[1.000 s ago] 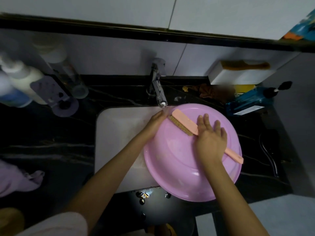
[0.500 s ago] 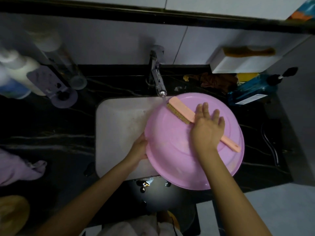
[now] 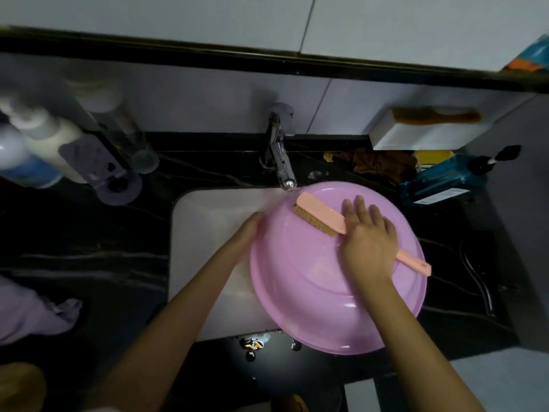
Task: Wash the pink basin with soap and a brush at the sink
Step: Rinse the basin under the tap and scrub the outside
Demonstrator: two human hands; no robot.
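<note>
Pink basin (image 3: 312, 292) overhanging sink (image 3: 208, 221), right hand (image 3: 368, 245) flat on brush (image 3: 318, 215), left hand (image 3: 248, 230) at rim, grip unclear

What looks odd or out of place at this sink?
Nothing looks spilled or broken. The basin sits only partly over the sink, its right side overhanging the counter. The right hand presses the brush with flat fingers rather than gripping its handle.

A white sink (image 3: 208, 215) is set in the black veined stone counter (image 3: 89, 242); a lilac cloth (image 3: 32, 316) is laid lower left, a blue pump bottle (image 3: 442, 181) upper right
</note>
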